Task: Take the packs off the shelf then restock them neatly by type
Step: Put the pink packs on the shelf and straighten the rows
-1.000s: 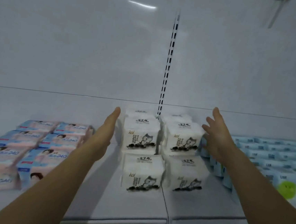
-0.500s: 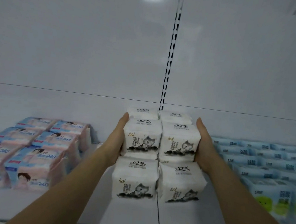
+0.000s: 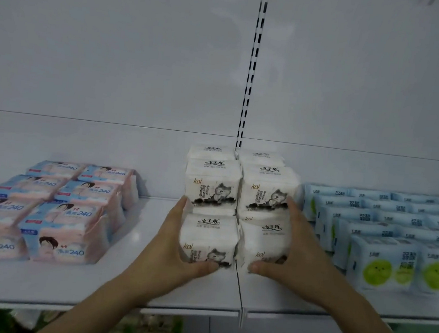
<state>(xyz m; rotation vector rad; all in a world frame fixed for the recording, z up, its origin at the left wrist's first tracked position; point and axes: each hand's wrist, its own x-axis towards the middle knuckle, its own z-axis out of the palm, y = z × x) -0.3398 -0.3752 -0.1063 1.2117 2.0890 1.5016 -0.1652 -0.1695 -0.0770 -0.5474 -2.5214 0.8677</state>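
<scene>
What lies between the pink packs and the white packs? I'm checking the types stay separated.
Head view: a bare strip of shelf and the left hand, which grips the white packs; pink packs stand apart.

white cat-print packs (image 3: 207, 241), pink-blue packs (image 3: 56, 205), pale-blue green-faced packs (image 3: 380, 262)

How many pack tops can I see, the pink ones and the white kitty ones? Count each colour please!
pink packs: 6
white cat packs: 6
Total: 12 tops showing. Any packs hidden underneath cannot be counted.
</scene>
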